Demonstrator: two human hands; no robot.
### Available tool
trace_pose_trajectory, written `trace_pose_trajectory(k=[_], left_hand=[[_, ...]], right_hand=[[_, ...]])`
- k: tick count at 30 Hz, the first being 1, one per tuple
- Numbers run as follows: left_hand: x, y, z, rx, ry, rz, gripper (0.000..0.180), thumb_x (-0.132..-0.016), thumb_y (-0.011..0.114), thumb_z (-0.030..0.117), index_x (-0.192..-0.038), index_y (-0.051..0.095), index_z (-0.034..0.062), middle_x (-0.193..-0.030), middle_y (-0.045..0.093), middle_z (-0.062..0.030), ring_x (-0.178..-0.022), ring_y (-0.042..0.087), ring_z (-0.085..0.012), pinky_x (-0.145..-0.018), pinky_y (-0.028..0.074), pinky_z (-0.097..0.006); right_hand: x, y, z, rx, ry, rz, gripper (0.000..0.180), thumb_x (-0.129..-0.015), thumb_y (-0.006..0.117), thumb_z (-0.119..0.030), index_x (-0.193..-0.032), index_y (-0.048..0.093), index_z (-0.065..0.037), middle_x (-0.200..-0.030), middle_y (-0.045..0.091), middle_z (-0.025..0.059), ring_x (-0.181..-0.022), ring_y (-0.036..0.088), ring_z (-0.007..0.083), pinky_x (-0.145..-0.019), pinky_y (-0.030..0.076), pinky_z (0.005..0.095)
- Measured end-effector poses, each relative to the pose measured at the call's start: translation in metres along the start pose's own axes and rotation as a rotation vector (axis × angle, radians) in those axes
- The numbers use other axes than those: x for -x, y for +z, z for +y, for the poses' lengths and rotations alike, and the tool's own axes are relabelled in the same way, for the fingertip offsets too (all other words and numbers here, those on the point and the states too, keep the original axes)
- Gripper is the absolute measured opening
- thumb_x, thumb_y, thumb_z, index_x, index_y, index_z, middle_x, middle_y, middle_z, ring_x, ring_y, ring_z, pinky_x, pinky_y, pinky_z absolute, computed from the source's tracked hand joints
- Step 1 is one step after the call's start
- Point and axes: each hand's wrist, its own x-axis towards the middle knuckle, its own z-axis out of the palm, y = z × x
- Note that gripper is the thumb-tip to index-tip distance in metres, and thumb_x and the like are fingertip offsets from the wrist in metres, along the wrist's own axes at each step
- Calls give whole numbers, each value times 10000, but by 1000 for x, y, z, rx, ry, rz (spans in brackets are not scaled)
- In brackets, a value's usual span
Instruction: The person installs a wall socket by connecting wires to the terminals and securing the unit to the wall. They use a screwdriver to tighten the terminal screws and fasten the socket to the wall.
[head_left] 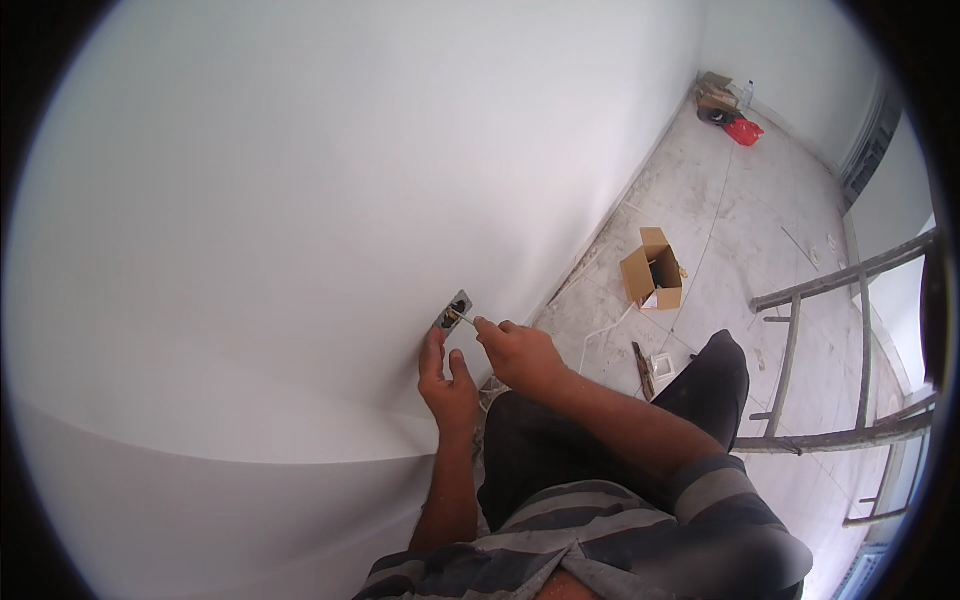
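Observation:
A small grey rectangular frame, like a wall outlet's mounting plate [461, 299], sits against the white wall with a dark interior. My left hand [450, 392] rests at its lower end, fingers stretched up to touch the edge and the thumb held apart. From the right, my right hand [525, 357] is closed around a tool whose thin shaft [464, 317] reaches into the frame. It looks like a screwdriver; its handle is hidden in my fist.
An open cardboard box [640, 279] stands on the dusty tiled floor to the right. Near my foot lie a white square plate [661, 366] and a dark strip [641, 370]. A ladder [860, 350] spans the far right. A red bag [744, 132] lies in the far corner.

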Motion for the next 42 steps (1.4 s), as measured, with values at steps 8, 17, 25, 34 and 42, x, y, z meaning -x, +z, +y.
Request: trace_pose_trajectory(k=[8,17,25,34,42], left_hand=[[5,0,6,-36,-39,-23,459,-942,540,-82,-1400,511,-114,-1409,577,-231,-1312,573,-296,-1104,453,-377],[-1,-3,7,-88,-13,-4,429,-939,525,-80,-1367,542,-107,-1340,609,-239,-1267,605,-306,-1081,482,-391],[1,-2,11,-80,-17,-1,455,-938,543,-90,-1393,532,-95,-1366,600,-233,-1282,600,-289,-1079,474,-371],[4,-4,11,-140,-10,-14,448,-938,547,-89,-1385,550,-82,-1335,629,-223,-1262,617,-278,-1071,475,-359],[0,5,1,-76,-20,97,360,-959,566,-46,-1314,622,-64,-1245,689,-193,-1173,663,-238,-987,518,-334]], right_hand=[[-13,-12,0,-1075,663,-178,215,-990,659,-173,-1157,642,-39,-670,565,46,-509,499,127,-426,378,287],[-14,-9,-3,-1529,1050,-254,190,-974,682,-171,-1125,638,-66,-700,560,17,-509,462,90,-402,323,239],[-1,10,6,-86,3,42,177,-949,654,-141,-1075,664,-17,-693,656,149,-585,624,295,-577,506,398],[-13,6,6,-851,399,-98,203,-970,647,-184,-1045,659,5,-601,578,65,-472,541,152,-443,432,333],[-24,-15,10,-1195,801,-340,209,-983,657,-226,-1064,670,-33,-638,576,42,-424,437,89,-357,302,269]])
